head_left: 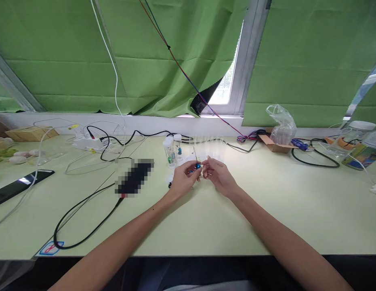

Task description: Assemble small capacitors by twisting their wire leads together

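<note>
My left hand (184, 178) pinches a small shiny blue bead (198, 166) between thumb and fingertips. A thin dark needle-like rod (195, 155) rises from the bead. Close beside it, the fingers of my right hand (219, 176) are drawn together in a pinch; whatever they hold is too small to make out. Just beyond my left hand stand white-capped clear tubes, one with green pieces (169, 153) and another with blue pieces (177, 148). Behind my hands is a row of clear tubes (213, 146). A small dark item (170, 185) lies partly hidden by my left hand.
A blurred dark device (135, 178) with a looping black cable (56, 226) lies at left, near a black phone-like slab (24, 184) and a white power strip (89, 142). Cables run along the wall. At right stand a cardboard box (277, 148) and clear jars (354, 135).
</note>
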Demonstrator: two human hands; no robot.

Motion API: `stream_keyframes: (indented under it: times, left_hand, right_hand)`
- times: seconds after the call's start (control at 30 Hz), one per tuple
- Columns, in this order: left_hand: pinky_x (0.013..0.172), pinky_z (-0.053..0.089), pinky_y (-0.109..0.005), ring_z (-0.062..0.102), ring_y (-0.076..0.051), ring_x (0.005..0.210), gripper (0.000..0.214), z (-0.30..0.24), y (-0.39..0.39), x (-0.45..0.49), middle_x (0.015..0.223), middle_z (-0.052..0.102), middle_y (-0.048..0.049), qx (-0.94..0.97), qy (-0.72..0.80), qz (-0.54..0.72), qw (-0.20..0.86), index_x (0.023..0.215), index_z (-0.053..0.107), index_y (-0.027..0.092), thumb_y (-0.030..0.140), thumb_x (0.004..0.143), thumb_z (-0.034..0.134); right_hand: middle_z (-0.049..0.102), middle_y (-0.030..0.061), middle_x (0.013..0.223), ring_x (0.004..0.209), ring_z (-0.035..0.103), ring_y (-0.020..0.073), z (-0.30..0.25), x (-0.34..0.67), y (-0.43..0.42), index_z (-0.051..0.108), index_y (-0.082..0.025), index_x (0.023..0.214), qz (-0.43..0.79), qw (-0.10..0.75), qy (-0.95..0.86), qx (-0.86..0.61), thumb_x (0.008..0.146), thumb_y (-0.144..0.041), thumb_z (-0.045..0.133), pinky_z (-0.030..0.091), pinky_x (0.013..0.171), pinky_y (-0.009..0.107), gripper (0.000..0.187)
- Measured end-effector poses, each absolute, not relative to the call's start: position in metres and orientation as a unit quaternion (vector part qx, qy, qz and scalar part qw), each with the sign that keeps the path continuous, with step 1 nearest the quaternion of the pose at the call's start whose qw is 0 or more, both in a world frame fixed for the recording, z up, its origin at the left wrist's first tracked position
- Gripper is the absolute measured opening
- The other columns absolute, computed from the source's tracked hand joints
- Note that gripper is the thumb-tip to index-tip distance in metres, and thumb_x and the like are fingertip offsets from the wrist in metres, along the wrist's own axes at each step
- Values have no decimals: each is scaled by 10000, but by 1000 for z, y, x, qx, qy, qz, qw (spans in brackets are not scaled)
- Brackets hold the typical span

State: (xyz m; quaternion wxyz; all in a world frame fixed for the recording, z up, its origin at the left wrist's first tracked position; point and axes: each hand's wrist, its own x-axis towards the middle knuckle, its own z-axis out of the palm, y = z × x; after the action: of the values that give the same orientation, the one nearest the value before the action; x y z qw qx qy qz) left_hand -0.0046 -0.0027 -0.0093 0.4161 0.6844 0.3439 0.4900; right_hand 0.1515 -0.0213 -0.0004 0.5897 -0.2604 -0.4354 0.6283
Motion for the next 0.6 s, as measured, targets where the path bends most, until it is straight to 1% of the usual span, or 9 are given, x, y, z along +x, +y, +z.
stream_keyframes:
  times: [0.23,0.43,0.6]
  left_hand:
    - [561,518,-267,585,-116,588,346,-9,-3,-4,904,683,-67,685,331,495,420,1072,675,169,397,812,674]
    - [570,543,-274,604,-122,596,341,-5,-6,-3,885,685,-65,677,327,506,424,1035,681,156,397,795,694]
    - [575,552,-280,616,-129,595,344,-1,-8,-2,857,692,-63,671,326,513,425,1021,689,150,396,782,708]
  right_hand:
    - [612,5,656,590,522,116,-1,152,-20,709,-173,772,637,592,-423,-255,785,-529,705,418,611,292,356]
    - [626,13,663,593,527,130,-2,151,-20,709,-174,781,649,593,-417,-230,777,-554,701,428,618,309,380]
    - [631,15,690,598,529,132,-2,152,-20,708,-181,798,660,588,-414,-216,815,-517,676,436,631,321,338]
